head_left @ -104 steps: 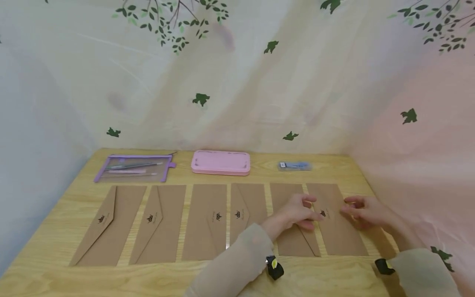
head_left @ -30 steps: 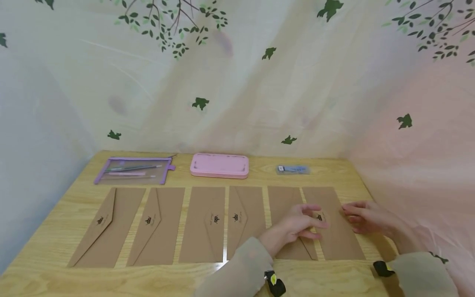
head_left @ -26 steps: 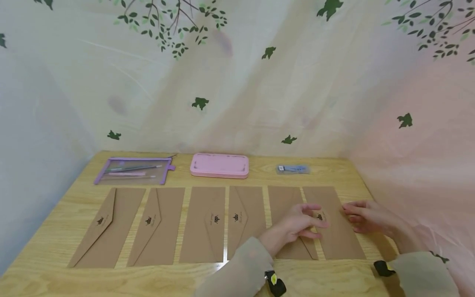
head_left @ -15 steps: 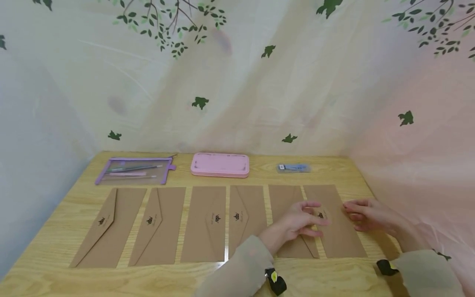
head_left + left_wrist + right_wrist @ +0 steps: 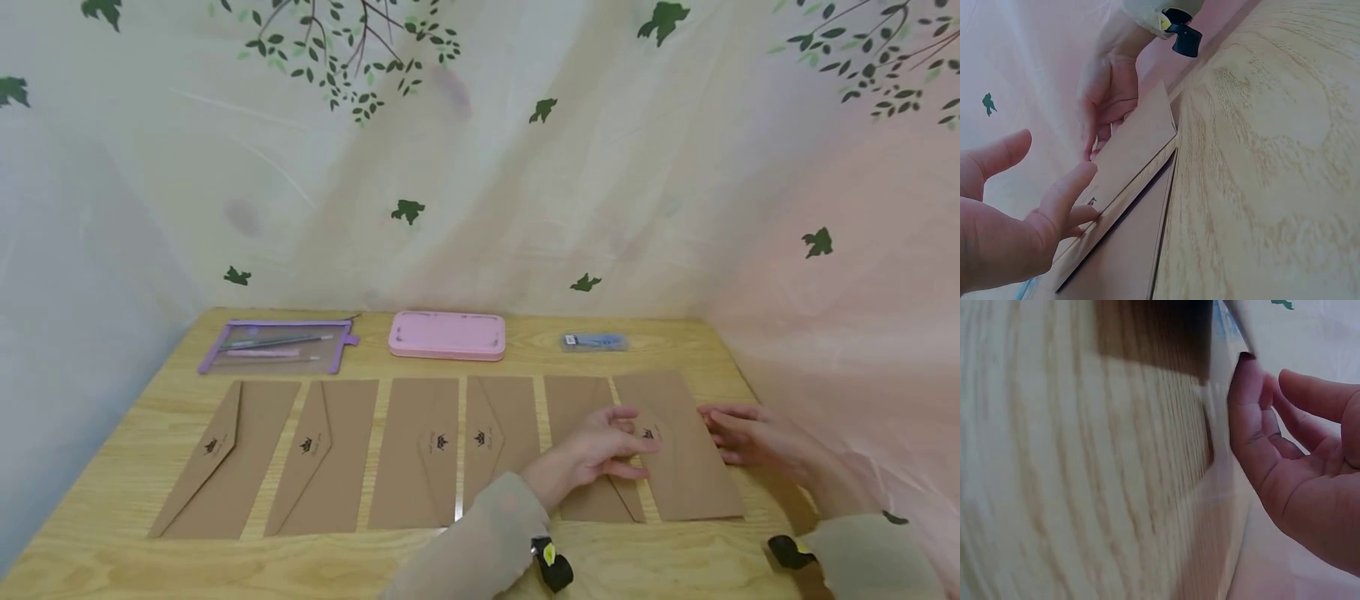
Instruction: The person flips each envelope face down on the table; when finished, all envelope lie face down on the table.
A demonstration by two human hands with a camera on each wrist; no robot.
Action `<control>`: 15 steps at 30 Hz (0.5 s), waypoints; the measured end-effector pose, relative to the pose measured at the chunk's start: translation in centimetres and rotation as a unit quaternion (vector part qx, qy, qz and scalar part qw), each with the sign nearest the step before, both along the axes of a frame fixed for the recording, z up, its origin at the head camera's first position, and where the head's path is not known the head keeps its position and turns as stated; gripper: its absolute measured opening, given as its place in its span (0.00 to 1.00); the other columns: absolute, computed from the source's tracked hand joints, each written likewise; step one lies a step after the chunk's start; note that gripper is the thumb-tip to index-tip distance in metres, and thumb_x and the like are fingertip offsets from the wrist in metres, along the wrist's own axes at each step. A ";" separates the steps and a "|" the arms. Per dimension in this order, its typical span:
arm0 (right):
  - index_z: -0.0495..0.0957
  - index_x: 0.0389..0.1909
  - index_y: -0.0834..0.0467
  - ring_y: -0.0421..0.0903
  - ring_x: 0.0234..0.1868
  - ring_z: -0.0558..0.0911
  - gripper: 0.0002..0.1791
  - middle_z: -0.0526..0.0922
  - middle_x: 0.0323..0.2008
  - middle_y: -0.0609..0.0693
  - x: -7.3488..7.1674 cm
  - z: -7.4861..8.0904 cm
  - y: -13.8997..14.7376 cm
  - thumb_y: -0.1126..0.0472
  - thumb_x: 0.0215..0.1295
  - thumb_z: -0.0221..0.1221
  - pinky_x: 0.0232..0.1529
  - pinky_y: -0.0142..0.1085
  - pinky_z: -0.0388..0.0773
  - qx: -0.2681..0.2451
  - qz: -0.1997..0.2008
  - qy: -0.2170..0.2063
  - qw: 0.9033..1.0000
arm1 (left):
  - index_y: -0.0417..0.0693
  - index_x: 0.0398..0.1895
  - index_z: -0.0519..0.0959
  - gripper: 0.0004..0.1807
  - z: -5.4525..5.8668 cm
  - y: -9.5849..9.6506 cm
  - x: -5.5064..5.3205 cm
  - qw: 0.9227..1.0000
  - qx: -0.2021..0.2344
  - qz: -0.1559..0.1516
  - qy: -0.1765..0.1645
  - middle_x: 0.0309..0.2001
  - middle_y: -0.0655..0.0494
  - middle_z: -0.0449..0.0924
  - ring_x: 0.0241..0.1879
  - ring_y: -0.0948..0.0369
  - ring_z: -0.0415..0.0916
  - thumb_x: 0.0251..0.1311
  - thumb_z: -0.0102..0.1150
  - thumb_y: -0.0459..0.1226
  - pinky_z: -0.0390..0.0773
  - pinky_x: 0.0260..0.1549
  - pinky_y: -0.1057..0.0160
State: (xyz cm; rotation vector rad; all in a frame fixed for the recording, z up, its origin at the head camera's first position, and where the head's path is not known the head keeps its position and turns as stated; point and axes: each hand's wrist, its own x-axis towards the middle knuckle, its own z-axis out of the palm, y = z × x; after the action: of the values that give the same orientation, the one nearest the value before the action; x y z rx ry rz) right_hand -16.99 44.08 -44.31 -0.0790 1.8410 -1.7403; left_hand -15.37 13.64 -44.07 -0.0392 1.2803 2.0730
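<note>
Rightmost envelope [image 5: 697, 479] is tipped off the table [image 5: 637, 562] at its right edge; that edge should be supported evenly by the right hand [image 5: 761, 437], fingers loosely bent, thumb clear, left edge steadied lightly by the spread-fingered left hand [image 5: 592, 452].

Left hand [image 5: 592, 457], right hand [image 5: 768, 446] — both bare. Left sleeve [image 5: 480, 537] long, pale grey-beige, softly creased; right sleeve [image 5: 873, 557] matching. Black wrist piece [image 5: 555, 571] at left sleeve's end, yellow patch [image 5: 550, 553] on it — second black piece [image 5: 787, 552], also yellow-marked, by right sleeve.
</note>
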 end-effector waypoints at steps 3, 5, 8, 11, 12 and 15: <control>0.82 0.54 0.40 0.39 0.50 0.84 0.19 0.86 0.50 0.39 -0.1 0.2 0.0 0.63 0.82 0.46 0.47 0.39 0.85 -0.002 -0.016 0.010 1.000 | 0.40 0.66 0.70 0.32 0.1 0.2 -0.2 1.000 0.001 -0.001 -0.002 0.69 0.33 0.64 0.52 0.45 0.81 0.58 0.66 0.20 0.83 0.47 0.42; 0.82 0.53 0.40 0.40 0.50 0.84 0.18 0.86 0.50 0.40 -0.2 0.2 -0.2 0.63 0.81 0.47 0.46 0.38 0.85 -0.005 -0.032 0.013 0.999 | 0.40 0.66 0.69 0.32 0.2 0.2 -0.4 1.000 -0.001 -0.005 -0.002 0.70 0.33 0.62 0.54 0.46 0.79 0.58 0.66 0.20 0.83 0.48 0.43; 0.82 0.53 0.40 0.40 0.49 0.85 0.17 0.86 0.49 0.40 -0.3 0.5 -0.4 0.62 0.81 0.49 0.46 0.38 0.85 0.001 -0.042 0.020 0.999 | 0.41 0.66 0.70 0.32 0.3 0.2 -0.7 1.000 -0.008 -0.005 0.001 0.71 0.33 0.62 0.55 0.46 0.78 0.58 0.66 0.21 0.83 0.49 0.43; 0.80 0.52 0.39 0.40 0.49 0.85 0.17 0.86 0.48 0.40 -0.5 0.6 -0.4 0.63 0.81 0.49 0.47 0.38 0.85 0.010 -0.041 0.031 0.999 | 0.42 0.65 0.72 0.31 0.2 0.4 -0.9 1.000 -0.015 -0.006 0.006 0.71 0.34 0.63 0.55 0.47 0.78 0.58 0.67 0.22 0.83 0.48 0.44; 0.80 0.52 0.38 0.40 0.49 0.85 0.17 0.86 0.49 0.40 -0.5 0.7 -0.4 0.63 0.81 0.49 0.47 0.38 0.85 0.013 -0.040 0.033 0.999 | 0.42 0.65 0.72 0.31 0.1 0.4 -0.9 1.000 -0.016 -0.007 0.008 0.71 0.34 0.63 0.55 0.47 0.78 0.58 0.67 0.22 0.83 0.48 0.44; 0.80 0.53 0.39 0.41 0.49 0.85 0.17 0.86 0.48 0.41 -0.5 0.6 -0.2 0.64 0.81 0.48 0.47 0.39 0.85 0.008 -0.040 0.034 0.999 | 0.43 0.64 0.73 0.30 -0.1 0.6 -1.0 1.000 -0.022 -0.011 0.012 0.71 0.34 0.64 0.56 0.48 0.78 0.58 0.68 0.23 0.84 0.47 0.45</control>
State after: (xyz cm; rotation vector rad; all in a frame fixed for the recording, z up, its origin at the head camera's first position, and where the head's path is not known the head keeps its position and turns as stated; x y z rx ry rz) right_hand -17.47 43.92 -43.66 -0.0599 1.9312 -1.7981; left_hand -16.33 14.24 -44.15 -0.0188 1.3344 2.0329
